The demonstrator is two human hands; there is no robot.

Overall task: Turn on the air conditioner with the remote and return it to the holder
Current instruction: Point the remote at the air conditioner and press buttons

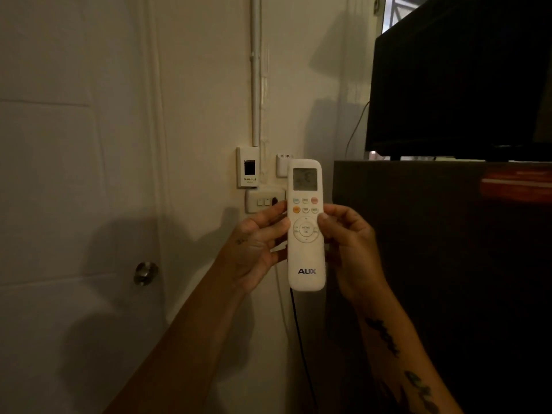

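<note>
A white AUX remote (306, 258) stands upright in front of the wall, its screen and buttons facing me. My left hand (257, 249) grips its left edge with the thumb near the orange button. My right hand (349, 243) grips its right edge, thumb resting beside the round menu pad. A small white holder (281, 165) is fixed to the wall just behind the remote's top left corner, partly hidden by it. The air conditioner itself is out of view.
A white door with a metal knob (145, 273) fills the left. On the wall sit a breaker box (248, 171) and a switch plate (263, 201). A dark cabinet (433, 249) with a black television (460, 76) on top stands at the right. A black cable (298, 330) hangs below.
</note>
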